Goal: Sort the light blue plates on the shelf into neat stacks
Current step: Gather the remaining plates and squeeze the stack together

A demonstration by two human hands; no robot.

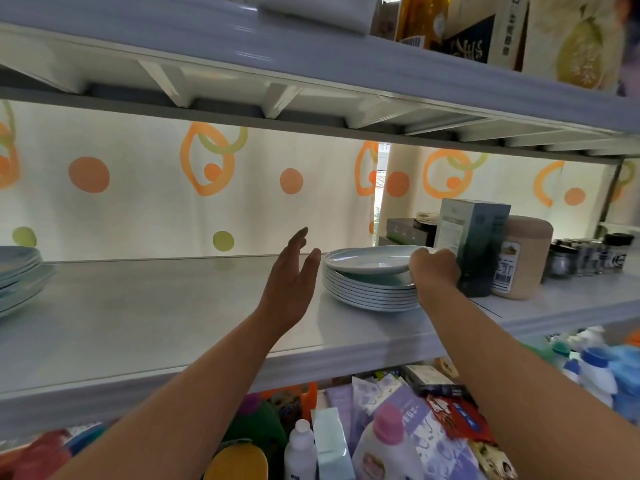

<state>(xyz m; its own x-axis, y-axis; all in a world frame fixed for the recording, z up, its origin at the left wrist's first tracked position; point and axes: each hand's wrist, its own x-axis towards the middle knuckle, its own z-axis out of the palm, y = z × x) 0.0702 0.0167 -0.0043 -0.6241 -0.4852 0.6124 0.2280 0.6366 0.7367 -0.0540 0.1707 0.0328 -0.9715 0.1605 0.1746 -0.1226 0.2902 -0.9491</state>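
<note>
A stack of several light blue plates (pixel 369 289) stands on the grey shelf (pixel 156 317), right of centre. Its top plate (pixel 370 259) is tilted up off the rest. My right hand (pixel 434 268) grips that top plate at its right rim. My left hand (pixel 292 277) hovers open just left of the stack, fingers spread, not touching it. A second, untidy pile of light blue plates (pixel 19 275) sits at the shelf's far left edge, partly cut off by the frame.
Right of the stack stand a tall dark green box (pixel 478 244), a tan canister (pixel 523 258) and small jars (pixel 585 256). A dotted curtain (pixel 156 188) hangs behind. The shelf above is low. Bottles and packets crowd the shelf below.
</note>
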